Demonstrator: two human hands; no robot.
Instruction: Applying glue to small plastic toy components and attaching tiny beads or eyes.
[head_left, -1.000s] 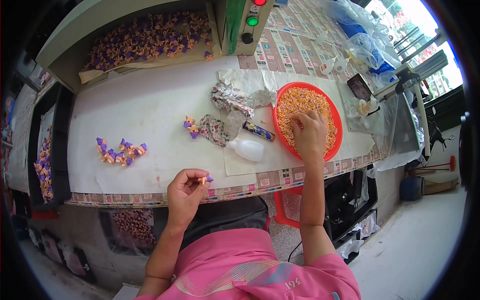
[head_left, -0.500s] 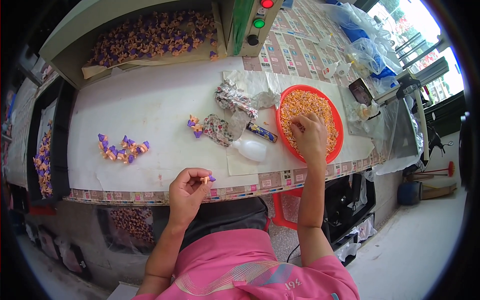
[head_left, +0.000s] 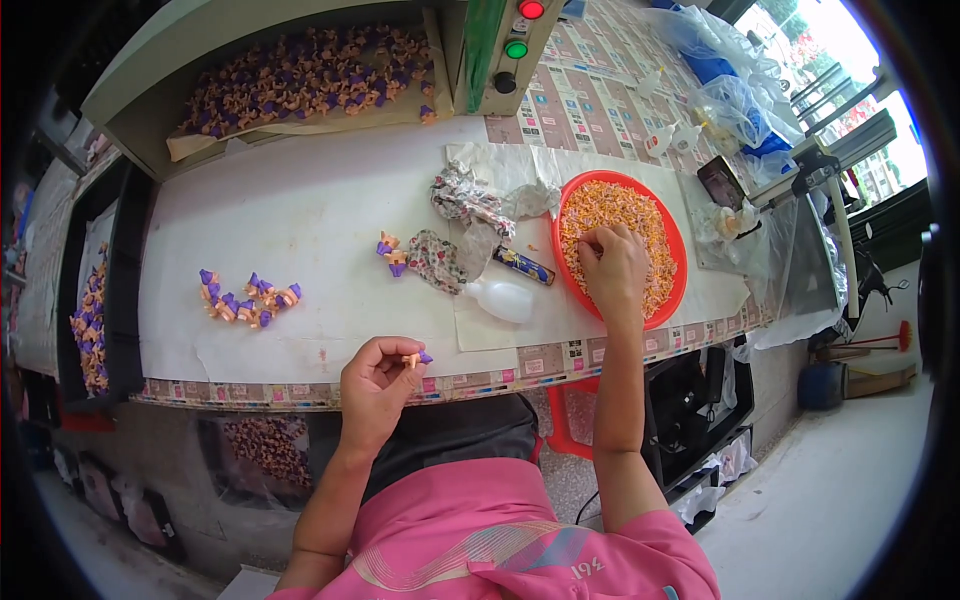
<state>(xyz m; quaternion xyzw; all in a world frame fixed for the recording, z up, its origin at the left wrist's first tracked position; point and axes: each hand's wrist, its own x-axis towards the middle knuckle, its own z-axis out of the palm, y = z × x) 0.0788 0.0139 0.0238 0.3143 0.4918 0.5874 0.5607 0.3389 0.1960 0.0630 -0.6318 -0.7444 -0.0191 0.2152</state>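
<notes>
At the table's front edge my left hand [head_left: 378,385] is closed, pinching a small peach-and-purple plastic figure piece [head_left: 417,358] between thumb and fingers. My right hand [head_left: 615,268] is over a round red basin [head_left: 683,272] full of tiny orange, yellow and white parts [head_left: 610,205]. Its thumb and fingertips are drawn together above the parts; whatever is between them is too small to make out. Left of the middle, several like figure pieces [head_left: 240,308] lie in a curved cluster on white paper, and a few more [head_left: 392,254] lie beside a floral cloth.
Between my hands lie a crumpled floral cloth [head_left: 437,262], a dark blue tube [head_left: 524,265] and a white squeeze bottle [head_left: 503,299]. A machine opening at the back holds many pieces [head_left: 310,80]. A black tray [head_left: 120,290] stands left, a phone [head_left: 720,182] right.
My right hand has shifted slightly left over the basin, fingertips staying together. My left hand keeps its pinch on the figure piece, almost unmoved.
</notes>
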